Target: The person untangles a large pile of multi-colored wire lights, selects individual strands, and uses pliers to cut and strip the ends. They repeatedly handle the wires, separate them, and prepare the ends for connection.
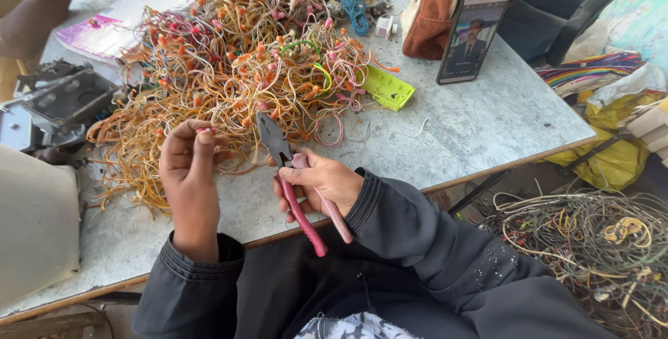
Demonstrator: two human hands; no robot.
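My right hand [321, 180] grips a pair of pliers [292, 179] with red-pink handles, jaws pointing up and away over the table. My left hand [186, 172] is raised beside it, fingertips pinched on a thin wire with a small pink end. Just beyond both hands lies a big tangled heap of orange, yellow and pink wires [236, 68] on the grey stone table [473, 123]. Both my sleeves are dark.
A yellow-green plastic piece [387, 89] lies right of the heap. A phone [474, 31] leans on a brown bag [431, 12]. Another person's arm [42, 12] reaches in at far left by grey metal parts [56, 99]. More tangled wire [598, 248] lies on the floor at right.
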